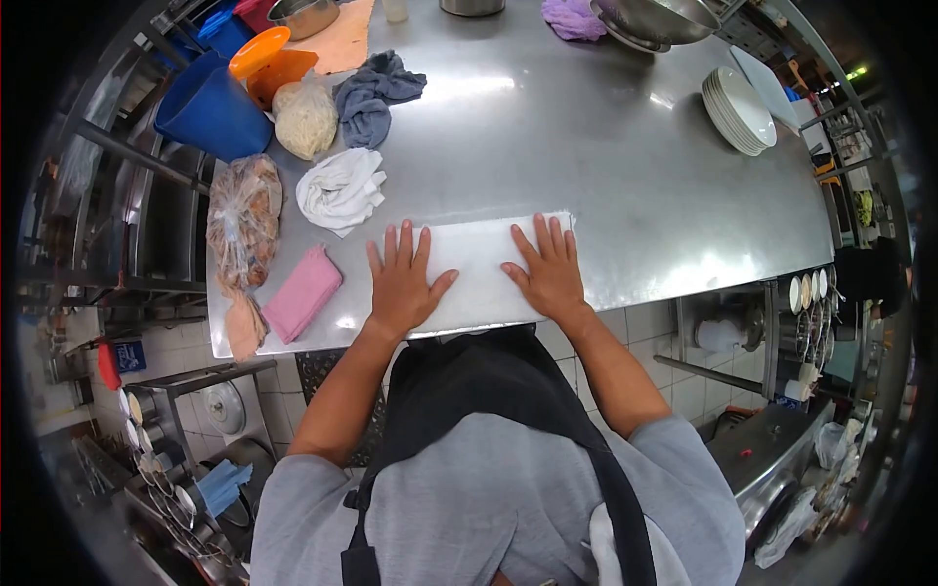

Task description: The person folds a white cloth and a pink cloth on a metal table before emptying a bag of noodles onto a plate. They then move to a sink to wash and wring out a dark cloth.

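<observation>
A white rectangular cloth (pixel 474 269) lies flat at the front edge of the steel table (pixel 547 127), directly before me. My left hand (pixel 403 283) rests palm down on its left end, fingers spread and pointing away from me. On the right end, my right hand (pixel 547 269) lies flat in the same way, its fingers apart. Neither hand grips anything. Left of my left hand are a folded pink cloth (pixel 304 293) and a crumpled white cloth (pixel 341 188).
At the left stand a tied plastic bag of brownish food (pixel 243 220), a pale filled bag (pixel 305 119), a blue bucket (pixel 213 105) and a grey-blue cloth (pixel 371 96). Stacked white plates (pixel 740 109) sit far right, near a metal colander (pixel 664 18) and a purple cloth (pixel 573 19).
</observation>
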A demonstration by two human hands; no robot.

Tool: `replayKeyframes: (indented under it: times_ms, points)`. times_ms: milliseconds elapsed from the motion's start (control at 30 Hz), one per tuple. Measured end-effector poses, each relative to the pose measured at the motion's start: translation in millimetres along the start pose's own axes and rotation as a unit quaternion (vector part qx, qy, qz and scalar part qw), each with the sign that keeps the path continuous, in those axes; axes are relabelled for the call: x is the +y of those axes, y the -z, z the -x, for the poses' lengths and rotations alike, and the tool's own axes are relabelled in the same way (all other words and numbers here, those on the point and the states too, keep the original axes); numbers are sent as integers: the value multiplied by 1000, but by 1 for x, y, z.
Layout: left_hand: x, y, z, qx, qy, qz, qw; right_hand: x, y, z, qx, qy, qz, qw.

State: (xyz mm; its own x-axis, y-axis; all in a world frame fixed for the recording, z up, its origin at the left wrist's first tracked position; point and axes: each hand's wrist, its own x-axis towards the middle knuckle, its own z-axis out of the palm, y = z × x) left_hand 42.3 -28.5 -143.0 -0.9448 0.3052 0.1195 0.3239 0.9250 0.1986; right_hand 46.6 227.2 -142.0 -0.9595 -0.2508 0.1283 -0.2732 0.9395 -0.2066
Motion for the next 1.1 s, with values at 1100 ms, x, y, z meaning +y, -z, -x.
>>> replayKeyframes:
  times_ms: [1100]
  points:
    - [-3, 38, 69, -34, -109, 162, 980, -58, 45, 3, 19, 133, -184, 974]
